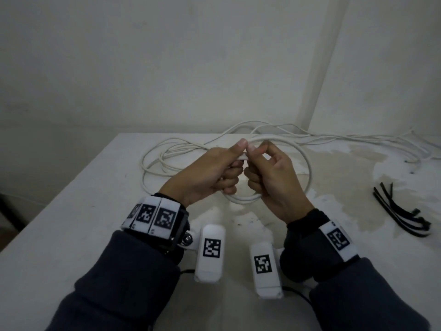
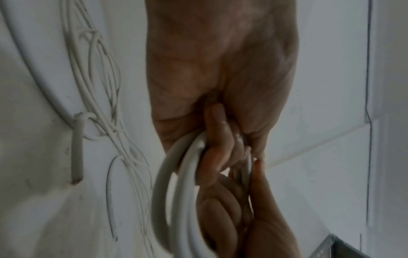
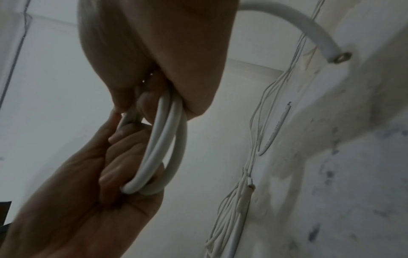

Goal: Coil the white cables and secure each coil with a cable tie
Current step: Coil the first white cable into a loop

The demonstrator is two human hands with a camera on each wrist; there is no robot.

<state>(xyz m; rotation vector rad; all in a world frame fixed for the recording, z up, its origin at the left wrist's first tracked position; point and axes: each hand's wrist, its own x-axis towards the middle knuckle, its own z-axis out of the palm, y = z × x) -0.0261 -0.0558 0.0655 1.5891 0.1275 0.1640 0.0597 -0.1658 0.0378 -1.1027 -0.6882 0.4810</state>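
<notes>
the left hand [image 1: 207,173] and right hand [image 1: 272,177] are gripping one thick white cable coil [image 1: 307,168] together above the table [image 1: 71,223]. only the head view is showing the black cable ties [image 1: 401,211], lying right of the coil; the right wrist view is revealing a cut cable end [image 3: 337,58]. thin white cables [image 1: 167,154] are trailing behind the coil, their far ends cut off.

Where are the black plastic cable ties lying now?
In the head view, the black plastic cable ties lie in a small bundle on the white table, to the person's right, apart from the right hand and the thick white cable coil.
</notes>
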